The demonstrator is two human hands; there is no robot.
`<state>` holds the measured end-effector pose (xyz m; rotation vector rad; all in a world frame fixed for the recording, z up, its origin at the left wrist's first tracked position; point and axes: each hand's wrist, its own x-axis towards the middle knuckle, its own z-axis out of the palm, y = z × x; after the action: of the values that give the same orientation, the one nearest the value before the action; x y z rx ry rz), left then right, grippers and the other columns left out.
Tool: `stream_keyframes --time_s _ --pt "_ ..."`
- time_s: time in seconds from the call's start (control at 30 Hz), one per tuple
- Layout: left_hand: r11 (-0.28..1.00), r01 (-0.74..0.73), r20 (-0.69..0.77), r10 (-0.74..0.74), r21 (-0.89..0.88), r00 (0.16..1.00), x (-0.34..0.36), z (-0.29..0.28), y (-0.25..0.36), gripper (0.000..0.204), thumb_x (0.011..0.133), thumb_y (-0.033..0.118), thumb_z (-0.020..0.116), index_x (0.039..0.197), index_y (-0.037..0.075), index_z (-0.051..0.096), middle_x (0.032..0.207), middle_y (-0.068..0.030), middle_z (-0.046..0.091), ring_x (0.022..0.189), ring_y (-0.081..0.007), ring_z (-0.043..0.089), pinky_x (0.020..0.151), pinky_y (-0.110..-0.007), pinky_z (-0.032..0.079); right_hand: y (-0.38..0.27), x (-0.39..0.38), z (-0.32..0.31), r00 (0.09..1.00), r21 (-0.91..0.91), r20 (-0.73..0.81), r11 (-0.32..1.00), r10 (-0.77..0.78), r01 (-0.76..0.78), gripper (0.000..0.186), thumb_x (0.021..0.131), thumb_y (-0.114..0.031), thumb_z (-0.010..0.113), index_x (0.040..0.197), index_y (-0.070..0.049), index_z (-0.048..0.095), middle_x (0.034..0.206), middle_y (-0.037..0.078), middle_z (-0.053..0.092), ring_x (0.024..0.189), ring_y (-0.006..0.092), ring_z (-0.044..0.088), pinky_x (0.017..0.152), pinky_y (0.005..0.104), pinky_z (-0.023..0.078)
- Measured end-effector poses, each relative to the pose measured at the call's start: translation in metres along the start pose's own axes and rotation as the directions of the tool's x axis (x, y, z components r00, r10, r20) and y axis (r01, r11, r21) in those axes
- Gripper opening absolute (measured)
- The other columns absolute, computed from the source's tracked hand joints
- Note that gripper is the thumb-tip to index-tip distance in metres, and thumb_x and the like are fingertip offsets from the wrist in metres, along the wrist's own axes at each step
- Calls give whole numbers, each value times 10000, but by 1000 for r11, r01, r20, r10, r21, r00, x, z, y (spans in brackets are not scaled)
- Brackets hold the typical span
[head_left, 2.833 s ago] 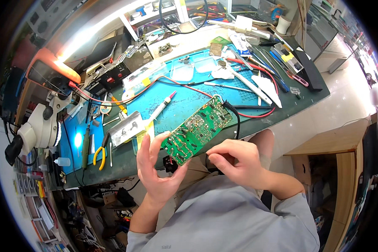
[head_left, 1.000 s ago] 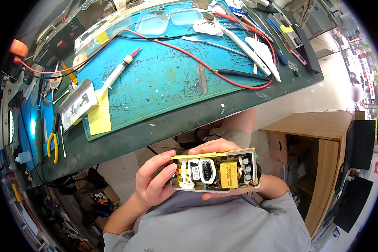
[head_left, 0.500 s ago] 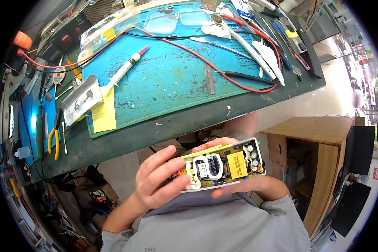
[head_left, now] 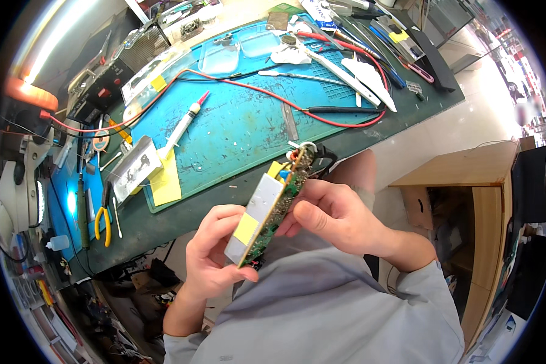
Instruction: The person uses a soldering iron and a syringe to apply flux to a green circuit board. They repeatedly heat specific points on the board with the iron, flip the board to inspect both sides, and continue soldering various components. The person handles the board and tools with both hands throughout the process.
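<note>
A power supply board is held above my lap, tilted on its long edge, its far end pointing up and right. A grey metal plate with yellow pads covers its left side. Green solder side with many joints faces right. My left hand grips the near end, thumb below and fingers behind the plate. At the solder side is my right hand, its fingers curled against the board and its thumb bent close to it. A black cable loop and a ring-shaped coil stick out at the far end. The parts seen earlier on the component side are mostly hidden.
The workbench holds a blue-green mat, a syringe, red and black probe leads, tweezers and brushes at the back right, and yellow-handled pliers at the left. A wooden cabinet stands to the right.
The board has turned from lying flat, components up, to standing on edge with its solder side showing. My right hand has moved from beneath it to its right side. The view has shifted slightly.
</note>
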<state>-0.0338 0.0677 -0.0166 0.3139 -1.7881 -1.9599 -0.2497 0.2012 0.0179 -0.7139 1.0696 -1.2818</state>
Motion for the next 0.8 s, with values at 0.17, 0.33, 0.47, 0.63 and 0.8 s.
stream_keyframes --time_s 0.17,0.33,0.47,0.63,0.8 --pt "938 105 -119 -152 -329 981 -13 2 -5 893 726 416 882 1419 4 498 1379 -148 542 1230 -232 559 1030 -385 462 -8 3 7 999 -21 -33 999 40 -41 356 1064 -214 506 1267 75 551 1071 155 702 971 218 710 844 325 579" --pt "863 232 -151 -329 -449 932 -9 9 3 1022 689 539 861 1446 7 429 1367 -132 579 1204 -222 601 962 -375 535 -6 4 10 996 51 -80 998 45 -41 253 1029 -176 578 1122 53 632 990 108 718 892 163 712 788 281 580" --pt "743 249 -34 -344 -621 938 -7 4 2 951 697 408 900 1453 48 449 1421 -123 551 1289 -265 559 1095 -467 465 -7 4 11 995 76 -81 996 61 -55 254 1021 -182 595 1108 52 638 967 112 723 881 160 715 781 278 582" --pt "747 243 -72 -362 -619 929 -7 7 0 972 684 412 911 1449 33 447 1403 -124 565 1278 -261 568 1089 -455 468 -7 4 9 994 101 -85 993 67 -58 266 1020 -189 601 1116 57 637 974 119 725 872 158 714 767 274 581" --pt "753 247 -77 -367 -610 927 -4 10 4 975 684 411 911 1444 16 447 1387 -132 576 1265 -256 579 1085 -447 471 -6 4 7 994 92 -82 994 71 -63 276 1023 -200 598 1117 56 638 972 113 728 867 153 713 756 270 579"
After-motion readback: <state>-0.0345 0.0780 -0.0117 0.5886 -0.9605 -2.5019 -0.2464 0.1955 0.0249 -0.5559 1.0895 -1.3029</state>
